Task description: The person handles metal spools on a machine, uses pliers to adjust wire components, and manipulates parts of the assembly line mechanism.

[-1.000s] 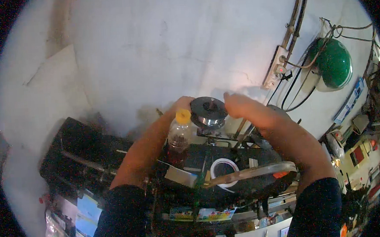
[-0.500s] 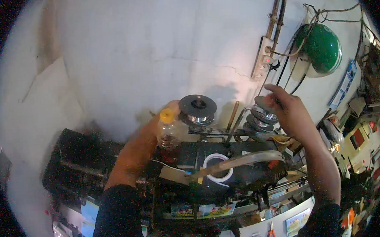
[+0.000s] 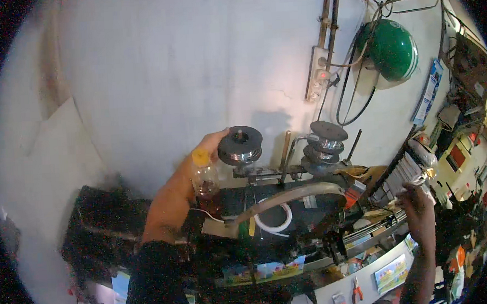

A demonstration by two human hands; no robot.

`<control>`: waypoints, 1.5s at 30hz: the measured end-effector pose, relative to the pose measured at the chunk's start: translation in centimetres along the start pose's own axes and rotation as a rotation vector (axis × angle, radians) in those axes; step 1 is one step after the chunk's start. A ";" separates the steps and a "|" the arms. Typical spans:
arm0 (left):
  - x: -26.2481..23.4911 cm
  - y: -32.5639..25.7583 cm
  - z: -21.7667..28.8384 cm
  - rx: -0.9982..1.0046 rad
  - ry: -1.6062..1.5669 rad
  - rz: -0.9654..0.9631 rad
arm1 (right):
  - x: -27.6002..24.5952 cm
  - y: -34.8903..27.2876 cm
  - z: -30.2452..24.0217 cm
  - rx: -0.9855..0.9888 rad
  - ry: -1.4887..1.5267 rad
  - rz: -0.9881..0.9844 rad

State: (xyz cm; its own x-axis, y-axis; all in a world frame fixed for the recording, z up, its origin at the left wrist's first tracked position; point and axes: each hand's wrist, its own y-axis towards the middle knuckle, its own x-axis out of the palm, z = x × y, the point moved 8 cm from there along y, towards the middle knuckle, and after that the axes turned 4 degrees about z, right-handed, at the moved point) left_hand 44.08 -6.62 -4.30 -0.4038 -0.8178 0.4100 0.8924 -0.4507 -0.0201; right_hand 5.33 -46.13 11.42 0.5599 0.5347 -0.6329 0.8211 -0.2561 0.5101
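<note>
dark metal spool (image 3: 240,145) sits at about 12 o'clock of the cluttered bench, standing on a post just above the machine bed (image 3: 279,205). it is a round flanged reel, dull grey on top, with a shinier waist. judged heavy and stiff for its size, not fragile; the smooth flanges could slip, so the grooved waist or the flange rim looks the surest place to take hold.

left hand (image 3: 192,174) reaches up from 7 o'clock, fingers curled round the spool's left rim, thumb side against it; grasping or steadying, the far side of the grip hidden.

just at 8 o'clock of the spool, touching the hand's side, stands a small clear bottle (image 3: 204,176) with a yellow cap and dark liquid low inside: thin plastic, light.

at 3 o'clock of the spool, a second stack of grey reels (image 3: 324,146) on its own post. below, a curved pale metal bar (image 3: 290,196) and a white tape ring (image 3: 274,216).

right hand (image 3: 420,211) is well apart at 4 o'clock, by the shelf edge; whether it is closed on anything cannot be told.

green helmet (image 3: 392,48) hangs on the white wall at 2 o'clock, among cables.
</note>
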 end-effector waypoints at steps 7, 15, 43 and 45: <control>0.4 -0.2 9.4 0.138 -0.044 0.072 | -4.8 -7.2 10.0 0.260 0.115 0.074; 0.7 -16.1 28.7 0.585 0.002 0.211 | -8.6 -15.6 13.2 0.262 0.403 0.024; 33.1 -60.9 -16.7 -0.073 0.951 0.162 | 16.6 -35.0 -15.7 -0.780 0.960 -1.867; 33.0 -61.3 -16.6 -0.050 0.955 0.137 | 16.6 -35.0 -15.6 -0.791 0.963 -1.859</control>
State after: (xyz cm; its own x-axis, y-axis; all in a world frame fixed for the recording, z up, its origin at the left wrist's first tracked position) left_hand -27.26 -11.90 -4.71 -0.3097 -0.8005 -0.5132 0.9434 -0.3260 -0.0608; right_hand -15.90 -15.70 -7.84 -0.9560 -0.1028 -0.2748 -0.1290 0.9885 0.0788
